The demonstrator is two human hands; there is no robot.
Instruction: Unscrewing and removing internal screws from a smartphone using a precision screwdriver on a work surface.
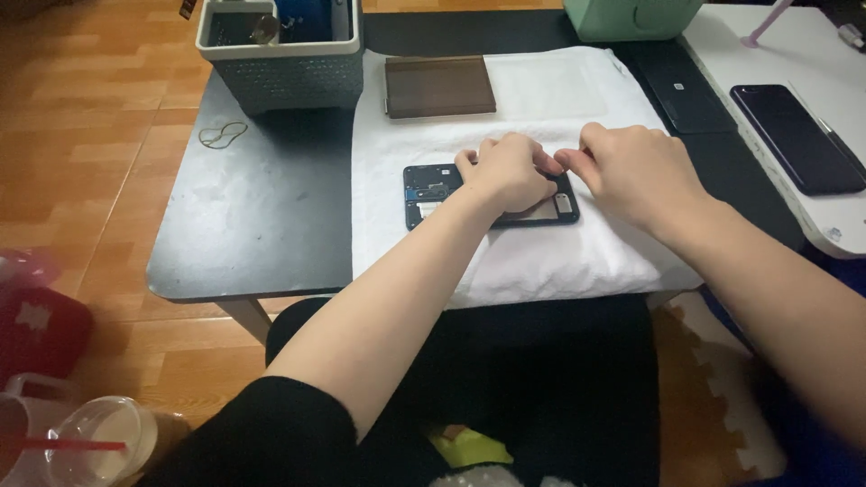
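The floor (90,135) is of orange-brown wooden boards. A low black table (262,216) stands on it, and a white table (812,81) is just beside it at the right. The light is soft, without hard shadows.

We note a grey basket (289,77) at the black tabletop's (253,225) far edge, a rubber band (222,134) lying near it, a brown flat case (439,87) on the white towel (541,261), and a dark phone (797,137) on the white side table (839,81).
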